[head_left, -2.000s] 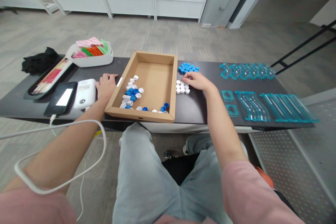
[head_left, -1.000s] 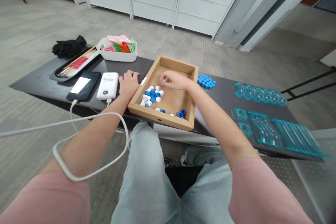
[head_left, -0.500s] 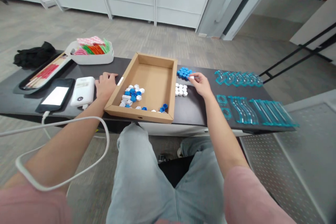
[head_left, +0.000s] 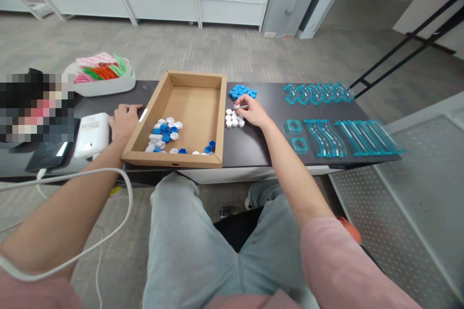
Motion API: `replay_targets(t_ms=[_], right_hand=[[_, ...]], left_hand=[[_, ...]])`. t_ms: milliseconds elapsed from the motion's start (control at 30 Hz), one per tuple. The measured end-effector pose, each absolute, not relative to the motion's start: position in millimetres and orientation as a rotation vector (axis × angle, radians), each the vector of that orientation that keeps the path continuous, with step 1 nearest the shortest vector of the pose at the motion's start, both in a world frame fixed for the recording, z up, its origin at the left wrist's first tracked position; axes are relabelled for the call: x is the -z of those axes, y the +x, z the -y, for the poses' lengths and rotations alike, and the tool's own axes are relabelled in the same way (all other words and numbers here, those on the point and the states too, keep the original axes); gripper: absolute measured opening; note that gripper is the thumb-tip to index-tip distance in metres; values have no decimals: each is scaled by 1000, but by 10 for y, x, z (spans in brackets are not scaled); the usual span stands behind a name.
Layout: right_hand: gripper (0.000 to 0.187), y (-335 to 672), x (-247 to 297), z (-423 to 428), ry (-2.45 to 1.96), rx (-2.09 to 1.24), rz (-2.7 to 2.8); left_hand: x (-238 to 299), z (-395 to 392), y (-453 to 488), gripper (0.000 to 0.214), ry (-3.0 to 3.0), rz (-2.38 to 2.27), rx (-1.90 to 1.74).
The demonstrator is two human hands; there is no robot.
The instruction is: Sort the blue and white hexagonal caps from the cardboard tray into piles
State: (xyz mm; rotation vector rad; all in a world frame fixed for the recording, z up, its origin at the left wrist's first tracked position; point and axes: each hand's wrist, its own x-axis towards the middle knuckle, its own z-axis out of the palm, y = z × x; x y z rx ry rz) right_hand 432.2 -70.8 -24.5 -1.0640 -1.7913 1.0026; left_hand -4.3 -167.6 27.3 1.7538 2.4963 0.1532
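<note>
A shallow cardboard tray (head_left: 217, 120) lies on the dark table and holds a mix of small blue and white hexagon pieces (head_left: 163, 133) near its left and front walls. To its right sit a cluster of white hexagons (head_left: 232, 119) and, farther back, a cluster of blue hexagons (head_left: 242, 91). My right hand (head_left: 252, 112) hovers at the white cluster, its fingers pinched on a white hexagon piece (head_left: 238, 106). My left hand (head_left: 125, 120) rests flat on the table against the tray's left wall, fingers spread, holding nothing.
Clear teal curved track pieces (head_left: 328, 135) lie in rows at the right. A white power bank (head_left: 91, 134), a phone (head_left: 49, 154) with a white cable, and a white bin of coloured strips (head_left: 103, 75) sit at the left. A blurred patch hides the far left.
My right hand went into the tray, pinched a white hexagon, carried it out to the right past the blue cluster and now holds it over the white cluster. My left hand stayed put.
</note>
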Motion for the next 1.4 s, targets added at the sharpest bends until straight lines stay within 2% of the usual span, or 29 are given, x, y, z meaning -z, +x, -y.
replay_targets(t_ms=[300, 533, 700, 1167, 1400], right_hand=[[24, 4301, 261, 680, -1084, -983, 1807], [13, 4284, 280, 672, -1146, -898, 1881], [21, 4260, 243, 717, -1115, -838, 1988], [19, 4198, 161, 831, -1025, -1012, 2028], [28, 4255, 119, 815, -1059, -881, 1970]], left_hand=[[-251, 1674, -50, 69, 1777, -2499, -170], [-286, 1689, -42, 70, 1766, -2464, -184], [-299, 1699, -32, 69, 1751, -2472, -208], [-284, 1680, -57, 65, 1746, -2477, -181], [-262, 1688, -61, 64, 1770, -2459, -237]])
